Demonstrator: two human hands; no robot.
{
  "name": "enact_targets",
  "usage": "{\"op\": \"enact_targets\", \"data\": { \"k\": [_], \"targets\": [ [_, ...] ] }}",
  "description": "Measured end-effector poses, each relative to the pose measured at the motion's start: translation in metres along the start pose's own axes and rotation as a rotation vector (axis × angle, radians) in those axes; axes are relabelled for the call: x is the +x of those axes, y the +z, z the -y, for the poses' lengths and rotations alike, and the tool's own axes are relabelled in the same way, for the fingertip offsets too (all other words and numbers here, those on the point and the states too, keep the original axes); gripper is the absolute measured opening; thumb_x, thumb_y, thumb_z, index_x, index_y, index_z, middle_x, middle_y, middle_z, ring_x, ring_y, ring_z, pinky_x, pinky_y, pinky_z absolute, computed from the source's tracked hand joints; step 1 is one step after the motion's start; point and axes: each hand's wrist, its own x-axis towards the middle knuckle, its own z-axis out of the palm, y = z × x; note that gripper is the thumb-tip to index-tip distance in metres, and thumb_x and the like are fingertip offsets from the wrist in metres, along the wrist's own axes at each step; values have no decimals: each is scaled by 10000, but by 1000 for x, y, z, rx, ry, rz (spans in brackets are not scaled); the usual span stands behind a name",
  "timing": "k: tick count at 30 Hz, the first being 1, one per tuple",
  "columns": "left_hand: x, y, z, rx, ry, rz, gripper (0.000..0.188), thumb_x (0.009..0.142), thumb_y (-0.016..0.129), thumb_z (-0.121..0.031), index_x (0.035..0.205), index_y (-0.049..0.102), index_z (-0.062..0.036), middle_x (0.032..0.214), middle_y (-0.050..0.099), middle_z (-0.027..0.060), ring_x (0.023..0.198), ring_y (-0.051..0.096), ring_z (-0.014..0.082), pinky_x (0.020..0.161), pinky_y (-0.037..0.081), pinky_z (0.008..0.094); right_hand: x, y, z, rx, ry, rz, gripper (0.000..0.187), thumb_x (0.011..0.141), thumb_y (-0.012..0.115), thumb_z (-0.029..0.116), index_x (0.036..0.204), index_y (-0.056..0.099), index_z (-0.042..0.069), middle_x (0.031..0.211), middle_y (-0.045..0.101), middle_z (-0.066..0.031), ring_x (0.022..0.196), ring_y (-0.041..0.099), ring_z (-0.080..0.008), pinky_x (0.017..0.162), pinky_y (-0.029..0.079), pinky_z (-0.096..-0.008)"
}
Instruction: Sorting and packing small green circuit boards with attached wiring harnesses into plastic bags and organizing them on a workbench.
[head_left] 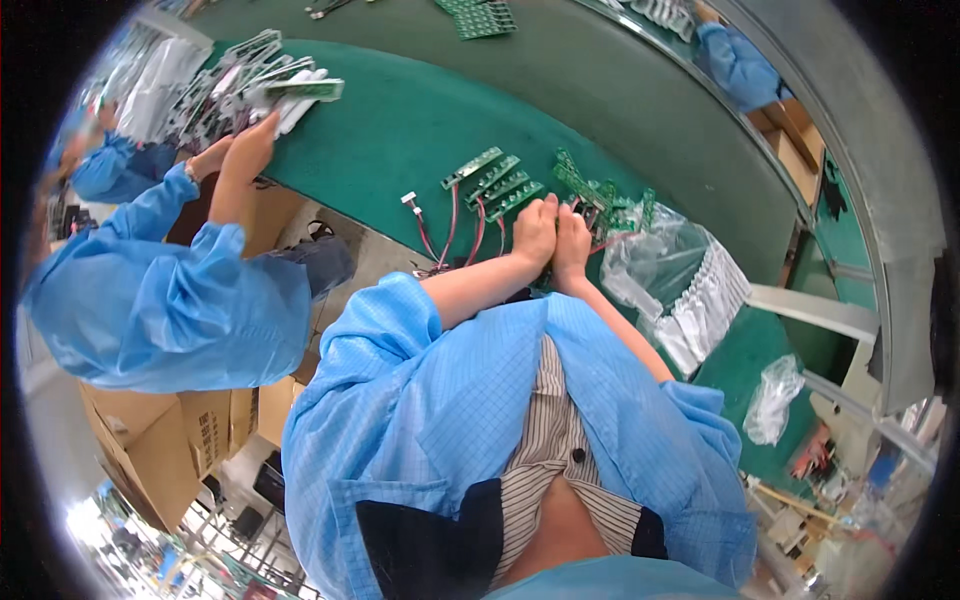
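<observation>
My left hand [534, 238] and my right hand [571, 246] are side by side over the green bench mat [390, 130], fingers closed in pinches. What they hold is small and hidden by the fingers. Just left of them lies a row of narrow green circuit boards [496, 180], with red and dark wires [451, 225] trailing toward the near edge. Beyond my fingertips and to the right is a loose heap of more green boards [570, 176]. A white connector [409, 199] on a wire lies farther left.
A clear plastic bag [640, 262] and a stack of white strips [703, 303] lie right of my hands. To the left, a co-worker in a blue smock [175, 310] handles white parts and a board [305, 90]. Cardboard boxes [170, 440] stand below. A conveyor belt [600, 75] runs behind the bench.
</observation>
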Motion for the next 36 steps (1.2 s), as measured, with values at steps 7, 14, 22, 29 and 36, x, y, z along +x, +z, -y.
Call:
{"op": "enact_targets", "data": {
  "k": [7, 14, 22, 29, 36],
  "targets": [
    [4, -5, -6, 65, -73, 102, 493, 875, 319, -429, 792, 577, -17, 850, 578, 231, 852, 515, 426, 721, 387, 475, 2, 5, 7, 65, -21, -14, 516, 883, 380, 422, 655, 533, -16, 525, 481, -146, 511, 447, -191, 531, 374, -347],
    [17, -2, 15, -62, -369, 227, 604, 834, 366, -500, 741, 589, 53, 788, 604, 226, 812, 573, 343, 706, 414, 427, -10, 9, 6, 67, -66, -80, 512, 889, 378, 402, 666, 550, -26, 527, 487, -158, 501, 448, -202, 520, 370, -344],
    [40, -8, -32, -342, -528, 577, 476, 869, 352, -519, 617, 487, -139, 510, 402, -15, 451, 367, 126, 440, 282, 256, 23, -2, -9, 213, -14, -160, 474, 888, 417, 355, 588, 472, -9, 498, 432, -57, 507, 370, -112, 484, 322, -322],
    [128, -44, -16, 207, 140, 415, 434, 797, 559, -391, 971, 541, 7, 954, 582, 169, 910, 553, 252, 780, 430, 334, 60, -34, -30, -212, -119, -244, 187, 793, 546, 221, 849, 586, 47, 680, 583, -84, 617, 539, -166, 587, 423, -298],
    [228, -119, -31, 357, 126, 241, 296, 759, 573, -318, 877, 592, -47, 961, 597, 134, 901, 562, 250, 765, 443, 346, 34, -67, -19, -310, -205, -182, 158, 777, 555, 144, 825, 579, -5, 731, 602, -113, 670, 550, -166, 620, 429, -313]
  ]
}}
